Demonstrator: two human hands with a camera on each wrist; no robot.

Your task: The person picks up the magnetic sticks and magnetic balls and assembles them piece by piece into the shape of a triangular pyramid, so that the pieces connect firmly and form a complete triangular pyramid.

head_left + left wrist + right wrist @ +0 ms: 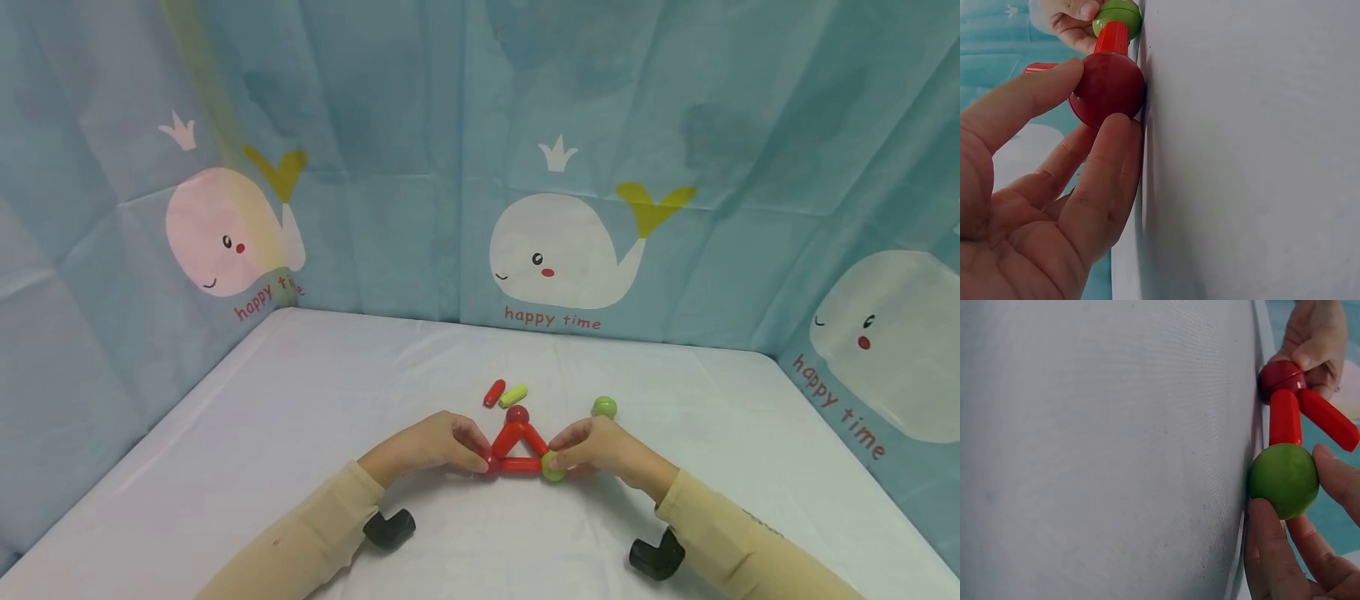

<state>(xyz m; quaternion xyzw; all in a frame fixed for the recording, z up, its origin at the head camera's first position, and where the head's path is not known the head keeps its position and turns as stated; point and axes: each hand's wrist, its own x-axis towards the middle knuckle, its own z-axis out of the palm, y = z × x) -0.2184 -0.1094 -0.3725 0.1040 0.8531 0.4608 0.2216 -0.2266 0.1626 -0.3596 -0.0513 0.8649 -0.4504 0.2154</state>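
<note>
A triangle of red rods [521, 465] joined by balls lies on the white table, with a dark red ball [517, 414] at its far corner. My left hand [442, 446] pinches the red ball [1109, 90] at the near left corner between thumb and fingers. At the near right corner, the green ball [1285, 481] is held by the thumb and fingertips of my right hand [606, 450]. One red rod runs straight between these two held balls. In the right wrist view another red rod [1330, 420] slants off the red ball.
Behind the triangle lie a loose red rod [494, 393] and a yellow-green rod [513, 396]. A second green ball [604, 407] sits just beyond my right hand. Black curved pieces [389, 529] are at both wrists. A blue whale-print curtain [420, 250] surrounds the table [225, 467].
</note>
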